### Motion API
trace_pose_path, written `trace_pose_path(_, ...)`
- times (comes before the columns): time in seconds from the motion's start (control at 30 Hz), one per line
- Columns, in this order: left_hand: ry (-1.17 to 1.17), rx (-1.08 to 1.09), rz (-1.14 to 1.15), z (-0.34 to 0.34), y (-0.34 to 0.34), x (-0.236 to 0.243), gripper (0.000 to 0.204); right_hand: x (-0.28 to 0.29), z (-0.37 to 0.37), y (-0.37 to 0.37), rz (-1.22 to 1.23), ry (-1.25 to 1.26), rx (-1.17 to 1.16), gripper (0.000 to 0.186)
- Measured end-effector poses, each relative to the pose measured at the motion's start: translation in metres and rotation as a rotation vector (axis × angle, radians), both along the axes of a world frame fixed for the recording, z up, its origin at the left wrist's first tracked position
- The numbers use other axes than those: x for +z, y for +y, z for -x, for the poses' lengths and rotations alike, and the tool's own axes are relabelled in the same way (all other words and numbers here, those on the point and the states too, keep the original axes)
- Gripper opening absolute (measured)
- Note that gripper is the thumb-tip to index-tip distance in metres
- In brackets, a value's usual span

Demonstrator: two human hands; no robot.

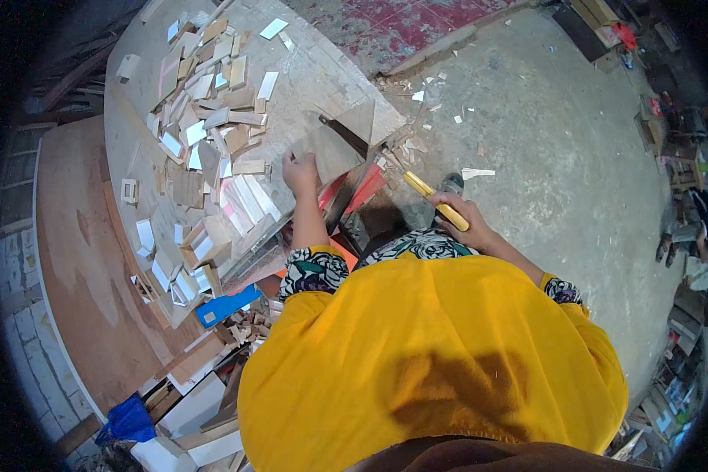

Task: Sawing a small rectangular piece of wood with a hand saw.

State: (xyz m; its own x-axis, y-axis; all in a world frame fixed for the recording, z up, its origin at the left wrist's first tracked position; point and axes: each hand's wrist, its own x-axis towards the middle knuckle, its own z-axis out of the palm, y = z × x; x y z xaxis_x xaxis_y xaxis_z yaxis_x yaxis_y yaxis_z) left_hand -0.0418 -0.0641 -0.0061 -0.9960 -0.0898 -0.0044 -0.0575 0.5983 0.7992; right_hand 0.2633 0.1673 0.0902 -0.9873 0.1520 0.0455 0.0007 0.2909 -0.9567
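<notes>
My left hand (301, 175) is closed at the near edge of a thin grey-brown board (326, 157), its fingers gripping it on the worktable (307, 71). A dark metal bar (343, 134) lies at the board's far side, slanting toward the table's corner. My right hand (464, 216) is wrapped round the yellow handle (429, 194) of a tool whose narrow metal part points toward that corner; its tip is hard to make out. Below the corner, red and orange material (366, 189) shows beside a dark metal part.
Many small wood and white offcuts (197, 130) cover the table's left. A brown plywood sheet (79, 252), blue bag (130, 417) and blue strip (226, 307) lie at lower left. Scraps (477, 173) dot the concrete floor (574, 197); clutter (680, 189) lines the right side.
</notes>
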Motion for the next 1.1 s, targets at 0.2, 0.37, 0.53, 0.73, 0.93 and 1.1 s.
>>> trace_pose_path(0.2, -0.073, -0.158, 0.011, -0.024, 0.03, 0.052, 0.076, -0.011, 0.0, 0.0, 0.097, 0.075, -0.054, 0.042)
trace_pose_path(0.37, -0.143, -0.118, 0.628, -0.041, 0.061, 0.089, 0.081, -0.004, 0.011, -0.002, 0.072, 0.042, -0.049, 0.041)
trace_pose_path(0.53, 0.117, -0.289, 0.699, -0.037, 0.065, 0.039, 0.069, -0.005, 0.015, -0.009, -0.041, 0.069, -0.03, 0.044)
trace_pose_path(0.73, 0.252, -0.275, 0.729, -0.039, 0.073, 0.011, 0.059, -0.007, 0.009, -0.018, -0.044, 0.008, 0.066, 0.052)
trace_pose_path(0.93, 0.305, -0.271, 0.907, -0.029, 0.063, -0.007, 0.054, -0.016, 0.006, -0.018, -0.037, 0.018, 0.164, 0.051)
trace_pose_path(1.1, 0.206, -0.314, 0.829, -0.04, 0.075, 0.014, 0.053, -0.02, 0.006, -0.014, -0.19, 0.018, 0.138, 0.054)
